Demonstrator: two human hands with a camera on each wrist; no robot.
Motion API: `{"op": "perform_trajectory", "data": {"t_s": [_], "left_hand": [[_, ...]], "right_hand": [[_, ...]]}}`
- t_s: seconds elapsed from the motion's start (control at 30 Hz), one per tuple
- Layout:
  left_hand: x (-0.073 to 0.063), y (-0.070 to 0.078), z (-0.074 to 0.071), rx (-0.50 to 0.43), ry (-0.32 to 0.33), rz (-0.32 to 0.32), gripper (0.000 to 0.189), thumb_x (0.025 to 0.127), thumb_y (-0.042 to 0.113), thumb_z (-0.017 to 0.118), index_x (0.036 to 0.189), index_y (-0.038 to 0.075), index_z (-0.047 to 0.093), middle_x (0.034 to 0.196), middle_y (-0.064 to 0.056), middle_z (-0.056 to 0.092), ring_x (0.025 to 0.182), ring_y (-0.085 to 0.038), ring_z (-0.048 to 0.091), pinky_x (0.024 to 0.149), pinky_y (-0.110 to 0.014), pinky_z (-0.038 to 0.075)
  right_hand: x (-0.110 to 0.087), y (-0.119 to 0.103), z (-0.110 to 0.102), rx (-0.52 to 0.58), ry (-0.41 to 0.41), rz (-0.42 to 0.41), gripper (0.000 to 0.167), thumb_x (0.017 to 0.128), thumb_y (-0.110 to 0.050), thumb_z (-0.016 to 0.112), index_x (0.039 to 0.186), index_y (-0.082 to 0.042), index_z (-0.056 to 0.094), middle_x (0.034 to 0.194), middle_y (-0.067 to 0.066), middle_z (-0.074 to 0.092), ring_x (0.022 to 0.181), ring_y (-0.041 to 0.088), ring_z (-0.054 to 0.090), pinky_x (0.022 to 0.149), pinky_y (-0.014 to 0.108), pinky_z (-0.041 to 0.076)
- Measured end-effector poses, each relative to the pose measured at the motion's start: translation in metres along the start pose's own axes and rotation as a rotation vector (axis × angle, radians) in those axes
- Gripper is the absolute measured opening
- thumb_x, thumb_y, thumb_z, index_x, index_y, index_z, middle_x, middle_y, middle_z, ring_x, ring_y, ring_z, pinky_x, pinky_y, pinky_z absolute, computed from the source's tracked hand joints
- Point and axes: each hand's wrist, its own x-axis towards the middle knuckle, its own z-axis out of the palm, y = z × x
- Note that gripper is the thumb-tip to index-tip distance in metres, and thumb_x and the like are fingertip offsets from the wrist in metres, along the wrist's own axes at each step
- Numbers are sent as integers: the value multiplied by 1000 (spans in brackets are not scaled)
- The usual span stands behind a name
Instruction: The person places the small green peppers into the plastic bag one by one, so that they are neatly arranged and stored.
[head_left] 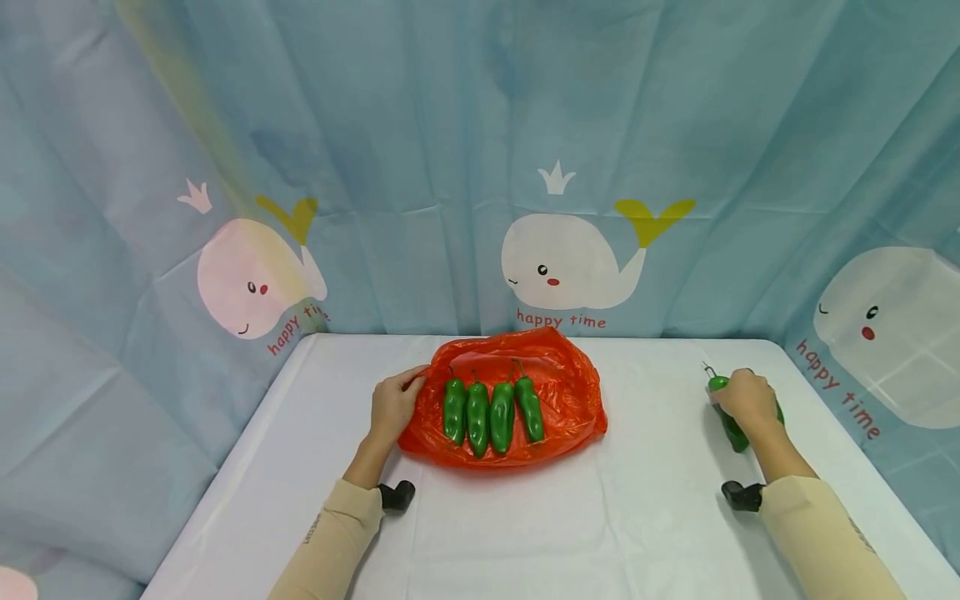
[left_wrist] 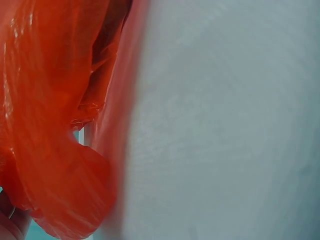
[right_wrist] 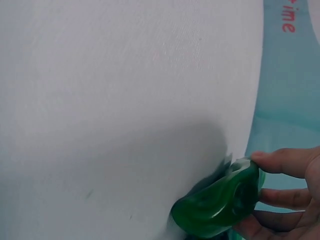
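Observation:
In the head view an opened red plastic bag (head_left: 570, 400) lies on the table with several green peppers (head_left: 477, 417) side by side in it, stems pointing away. My left hand (head_left: 393, 406) pinches the bag's left edge between thumb and fingers. In the left wrist view the bag's folds fill the left side, and only a bit of my hand (left_wrist: 15, 220) shows. Far to the right, my right hand (head_left: 750, 398) grips a green pepper (head_left: 735, 433) from above. The right wrist view shows thumb and fingertips around this glossy pepper (right_wrist: 215, 205), close over the tabletop. More green shows beyond the hand's right side.
A white cloth covers the table (head_left: 510, 533). Behind it and along both sides hangs a blue curtain (head_left: 420, 167) printed with whales. Black wrist mounts (head_left: 397, 497) sit at both sleeve cuffs.

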Motion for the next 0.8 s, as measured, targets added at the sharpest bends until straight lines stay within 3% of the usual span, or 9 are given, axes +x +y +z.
{"op": "perform_trajectory", "data": {"t_s": [0.23, 0.43, 0.53, 0.8], "left_hand": [[0, 1, -1, 9, 0, 5, 24, 94, 19, 64, 114, 11, 74, 110, -13, 73, 105, -31, 69, 90, -46, 55], [0, 2, -1, 8, -8, 10, 24, 94, 18, 64, 115, 10, 73, 111, -14, 73, 105, -31, 69, 90, -46, 55], [1, 2, -1, 7, -9, 10, 24, 94, 16, 64, 115, 9, 73, 112, -14, 72, 106, -32, 68, 90, -46, 55], [0, 2, -1, -11, -11, -14, 24, 95, 18, 63, 116, 10, 73, 112, -14, 72, 106, -31, 68, 91, -46, 55]], "right_hand": [[-2, -7, -2, 49, 13, -81, 37, 84, -16, 68, 94, 18, 55, 92, 35, 57, 79, 40, 53, 64, 46, 47], [-5, -16, -5, 114, -30, -75, 52, 88, -19, 65, 118, 22, 51, 112, 40, 54, 97, 48, 51, 71, 49, 49], [-6, -21, -7, 130, -44, -78, 55, 89, -21, 65, 123, 20, 49, 117, 40, 53, 102, 50, 49, 75, 52, 48], [-12, -38, -15, 157, -30, -142, 56, 89, -25, 66, 124, 17, 51, 110, 37, 60, 96, 46, 55, 72, 49, 48]]}}
